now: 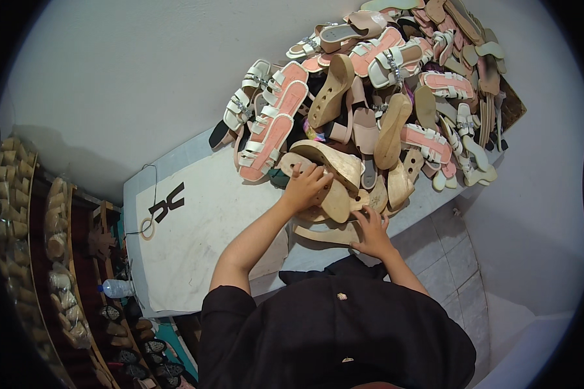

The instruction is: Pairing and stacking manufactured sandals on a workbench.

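Observation:
My left hand [305, 188] is closed on a pale wooden shoe sole [335, 202], its fingers bent over the top face. A thick wooden wedge sole [331, 161] lies just beyond it, tilted on the heap. At the table's near edge my right hand [373, 235] has its fingers curved and apart. Its thumb touches the end of a low, curved wooden sole [324, 235], and its fingertips reach a piece with holes [359, 200]. More wooden soles [402, 185] lie to the right of my hands; parts of them are hidden under one another.
A big pile of white-strapped sandals with pink insoles [285, 91] and loose soles covers the table's far right. On the white sheet [207, 227] at left lie dark cut pieces [167, 202] and a tape ring [148, 228]. Shelves of shoes [65, 259] and a water bottle [117, 288] stand left.

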The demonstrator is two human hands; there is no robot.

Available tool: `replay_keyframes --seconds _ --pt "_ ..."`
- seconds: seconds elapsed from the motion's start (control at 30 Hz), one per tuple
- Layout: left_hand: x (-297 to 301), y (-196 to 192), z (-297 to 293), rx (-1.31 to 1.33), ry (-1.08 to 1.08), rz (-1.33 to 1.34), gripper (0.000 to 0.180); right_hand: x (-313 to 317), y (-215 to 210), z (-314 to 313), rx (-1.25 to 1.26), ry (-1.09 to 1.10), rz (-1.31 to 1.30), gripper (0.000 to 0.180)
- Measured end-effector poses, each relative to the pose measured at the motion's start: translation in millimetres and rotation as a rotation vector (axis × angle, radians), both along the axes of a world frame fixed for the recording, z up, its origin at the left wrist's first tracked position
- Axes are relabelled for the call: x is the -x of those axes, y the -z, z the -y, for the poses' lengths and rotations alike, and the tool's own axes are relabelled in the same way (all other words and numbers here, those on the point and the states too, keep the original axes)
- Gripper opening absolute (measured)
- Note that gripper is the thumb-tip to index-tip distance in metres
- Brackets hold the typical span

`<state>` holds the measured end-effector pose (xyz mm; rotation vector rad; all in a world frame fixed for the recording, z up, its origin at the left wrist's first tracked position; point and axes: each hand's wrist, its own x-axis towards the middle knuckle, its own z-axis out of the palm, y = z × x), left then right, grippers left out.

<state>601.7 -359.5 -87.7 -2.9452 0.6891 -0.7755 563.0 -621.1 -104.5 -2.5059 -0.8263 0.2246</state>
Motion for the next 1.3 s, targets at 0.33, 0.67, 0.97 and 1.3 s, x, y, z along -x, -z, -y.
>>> replay_keyframes --seconds 0.33,0.67,0.97,1.3 --pt "33.7 4.1 80.0 0.26 -0.212 -0.308 0.083 -20.1 9.3 2.5 -0.554 0.274 0.115 0.067" --pt "50.8 -0.5 58.0 0.547 -0.18 -0.15 0.053 -32.0 -2.0 -13.5 -0.397 0.353 0.386 0.054" --pt "40.8 -4.0 -42.4 0.833 -0.549 -0.016 0.039 -33.5 -11.9 -16.3 -0.288 -0.033 0.567 0.041" --pt "-7.5 28.7 -160.4 0.848 -0.867 -0.228 0.092 -14.7 -40.0 -38.7 -0.514 0.162 0.4 0.057"
